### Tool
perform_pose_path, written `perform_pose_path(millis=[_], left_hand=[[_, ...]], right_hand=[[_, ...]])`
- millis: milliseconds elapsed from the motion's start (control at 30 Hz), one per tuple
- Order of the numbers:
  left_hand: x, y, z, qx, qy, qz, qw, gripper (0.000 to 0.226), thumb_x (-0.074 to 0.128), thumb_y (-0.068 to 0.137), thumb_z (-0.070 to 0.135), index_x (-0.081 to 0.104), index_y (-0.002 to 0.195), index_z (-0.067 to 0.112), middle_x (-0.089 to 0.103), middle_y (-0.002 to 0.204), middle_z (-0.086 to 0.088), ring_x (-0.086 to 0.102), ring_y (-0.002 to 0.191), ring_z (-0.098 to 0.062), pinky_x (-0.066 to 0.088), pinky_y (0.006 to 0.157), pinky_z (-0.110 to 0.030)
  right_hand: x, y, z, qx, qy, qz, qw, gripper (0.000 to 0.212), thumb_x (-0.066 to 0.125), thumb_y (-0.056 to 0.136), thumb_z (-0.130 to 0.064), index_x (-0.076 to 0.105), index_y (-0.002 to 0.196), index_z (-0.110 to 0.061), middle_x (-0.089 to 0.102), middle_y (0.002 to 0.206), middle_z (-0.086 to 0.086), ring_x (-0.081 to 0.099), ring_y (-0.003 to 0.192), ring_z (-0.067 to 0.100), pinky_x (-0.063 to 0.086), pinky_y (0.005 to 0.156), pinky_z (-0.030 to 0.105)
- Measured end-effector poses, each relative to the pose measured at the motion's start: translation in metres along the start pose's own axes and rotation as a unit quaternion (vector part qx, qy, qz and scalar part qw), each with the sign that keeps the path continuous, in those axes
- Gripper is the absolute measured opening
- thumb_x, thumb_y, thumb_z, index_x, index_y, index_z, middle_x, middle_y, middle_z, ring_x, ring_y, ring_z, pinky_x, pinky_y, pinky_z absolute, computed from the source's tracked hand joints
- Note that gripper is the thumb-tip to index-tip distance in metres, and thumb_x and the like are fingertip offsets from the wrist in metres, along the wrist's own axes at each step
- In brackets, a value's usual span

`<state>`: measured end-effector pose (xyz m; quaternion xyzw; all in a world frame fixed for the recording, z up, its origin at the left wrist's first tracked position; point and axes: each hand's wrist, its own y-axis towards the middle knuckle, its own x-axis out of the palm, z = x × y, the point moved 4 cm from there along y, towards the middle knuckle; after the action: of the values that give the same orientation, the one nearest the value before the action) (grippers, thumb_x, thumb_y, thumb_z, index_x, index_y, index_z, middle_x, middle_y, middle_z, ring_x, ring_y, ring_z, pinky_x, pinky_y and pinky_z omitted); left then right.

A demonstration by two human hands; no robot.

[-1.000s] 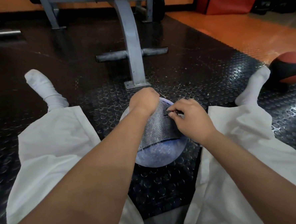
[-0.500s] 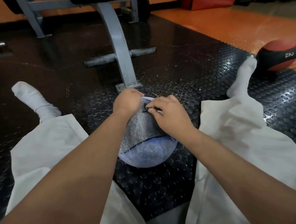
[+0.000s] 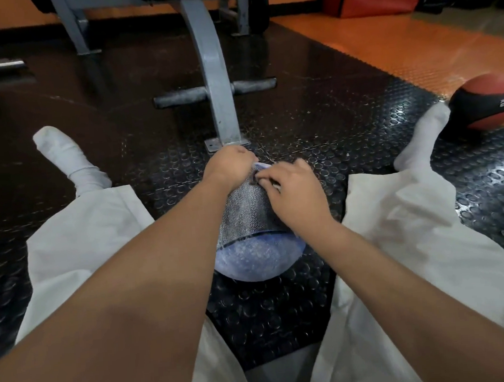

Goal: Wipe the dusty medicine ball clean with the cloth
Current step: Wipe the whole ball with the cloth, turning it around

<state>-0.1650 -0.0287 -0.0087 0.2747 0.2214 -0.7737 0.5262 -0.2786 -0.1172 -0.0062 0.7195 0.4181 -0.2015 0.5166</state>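
Note:
A blue medicine ball (image 3: 258,258), speckled with pale dust, sits on the black studded mat between my spread legs. A grey patterned cloth (image 3: 246,212) is draped over its top and near side. My left hand (image 3: 228,165) is curled over the far top of the ball and holds the cloth's far end; its fingertips are hidden. My right hand (image 3: 295,191) lies on the ball's upper right and pinches the cloth's edge close to my left hand.
A grey bench frame (image 3: 217,83) stands just beyond the ball, its foot plate close to my left hand. A red and black medicine ball (image 3: 487,102) lies by my right foot. My white-trousered legs flank the blue ball. Orange floor runs along the right.
My right hand's fingers have slid left across the cloth toward my left hand. The ball and cloth stay in place; my view has shifted slightly.

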Motion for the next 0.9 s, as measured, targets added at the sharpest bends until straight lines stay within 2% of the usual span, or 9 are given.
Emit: perform_pose_path(millis=[133, 200, 300, 400, 467, 567, 667, 767, 900], left_hand=[[0.003, -0.002, 0.001, 0.005, 0.016, -0.004, 1.000, 0.018, 0.056, 0.089, 0.026, 0.068, 0.077, 0.024, 0.070, 0.096, -0.005, 0.061, 0.094, -0.025, 0.045, 0.081, -0.031], [0.004, -0.003, 0.001, 0.012, 0.024, -0.008, 1.000, 0.022, 0.053, 0.091, 0.026, 0.061, 0.070, 0.026, 0.068, 0.094, -0.003, 0.061, 0.093, -0.024, 0.045, 0.081, -0.032], [0.000, -0.003, -0.003, 0.013, 0.014, -0.002, 1.000, 0.029, 0.047, 0.094, 0.021, 0.056, 0.067, 0.026, 0.066, 0.095, -0.006, 0.059, 0.093, -0.027, 0.046, 0.085, -0.037], [-0.007, -0.004, -0.010, -0.007, -0.024, 0.029, 0.999, 0.032, 0.049, 0.091, 0.016, 0.056, 0.061, 0.023, 0.067, 0.094, -0.015, 0.055, 0.085, -0.030, 0.044, 0.080, -0.039], [-0.009, -0.003, -0.015, -0.018, -0.041, 0.046, 0.998, 0.028, 0.054, 0.087, 0.017, 0.058, 0.060, 0.022, 0.069, 0.095, -0.018, 0.055, 0.081, -0.028, 0.047, 0.082, -0.040], [-0.008, -0.003, -0.018, -0.017, -0.038, 0.044, 0.998, 0.018, 0.056, 0.088, 0.022, 0.068, 0.075, 0.017, 0.072, 0.096, -0.010, 0.061, 0.089, -0.027, 0.050, 0.088, -0.037], [-0.006, -0.006, -0.015, -0.002, -0.042, 0.040, 0.998, 0.019, 0.058, 0.089, 0.026, 0.067, 0.074, 0.020, 0.072, 0.094, -0.004, 0.064, 0.094, -0.027, 0.050, 0.088, -0.035], [-0.001, -0.010, -0.012, 0.003, -0.037, 0.045, 0.998, 0.023, 0.057, 0.086, 0.025, 0.063, 0.064, 0.023, 0.067, 0.074, 0.003, 0.062, 0.081, -0.024, 0.050, 0.079, -0.035], [-0.001, -0.019, -0.008, -0.029, -0.051, 0.093, 0.994, 0.027, 0.054, 0.087, 0.021, 0.059, 0.060, 0.022, 0.055, 0.061, 0.006, 0.048, 0.064, -0.018, 0.033, 0.061, -0.029]], right_hand=[[-0.006, -0.014, 0.002, -0.004, 0.022, 0.017, 1.000, 0.012, 0.064, 0.085, -0.014, 0.074, 0.091, -0.013, 0.072, 0.088, 0.000, 0.058, 0.074, 0.023, 0.028, 0.074, 0.018], [-0.001, 0.000, 0.006, 0.028, 0.007, 0.004, 1.000, 0.012, 0.064, 0.087, -0.016, 0.074, 0.093, -0.013, 0.072, 0.093, 0.002, 0.058, 0.081, 0.028, 0.034, 0.079, 0.025], [0.012, 0.033, 0.005, 0.063, -0.026, -0.076, 0.995, 0.014, 0.058, 0.091, -0.020, 0.071, 0.097, -0.017, 0.070, 0.102, 0.002, 0.056, 0.100, 0.030, 0.043, 0.088, 0.037], [0.015, 0.048, -0.007, 0.069, -0.057, -0.131, 0.987, 0.019, 0.054, 0.094, -0.023, 0.068, 0.107, -0.018, 0.068, 0.109, 0.005, 0.050, 0.111, 0.029, 0.045, 0.091, 0.038], [0.011, 0.039, -0.015, 0.045, -0.073, -0.109, 0.990, 0.020, 0.053, 0.095, -0.021, 0.068, 0.108, -0.015, 0.067, 0.109, 0.006, 0.049, 0.108, 0.030, 0.046, 0.087, 0.039], [0.000, 0.002, -0.023, -0.009, -0.030, -0.011, 0.999, 0.014, 0.060, 0.089, -0.011, 0.072, 0.097, -0.011, 0.071, 0.091, 0.006, 0.053, 0.084, 0.031, 0.050, 0.069, 0.042], [-0.006, -0.014, -0.020, -0.035, -0.015, -0.001, 0.999, 0.010, 0.066, 0.084, -0.009, 0.073, 0.090, -0.011, 0.071, 0.085, 0.003, 0.052, 0.076, 0.028, 0.050, 0.062, 0.037], [-0.005, 0.007, -0.013, 0.011, -0.031, -0.045, 0.998, 0.014, 0.060, 0.090, -0.013, 0.072, 0.099, -0.014, 0.070, 0.098, 0.003, 0.052, 0.093, 0.029, 0.048, 0.076, 0.040], [0.008, 0.045, 0.002, 0.086, -0.035, -0.136, 0.986, 0.019, 0.056, 0.093, -0.020, 0.069, 0.107, -0.021, 0.069, 0.106, 0.005, 0.047, 0.111, 0.026, 0.044, 0.092, 0.037]])
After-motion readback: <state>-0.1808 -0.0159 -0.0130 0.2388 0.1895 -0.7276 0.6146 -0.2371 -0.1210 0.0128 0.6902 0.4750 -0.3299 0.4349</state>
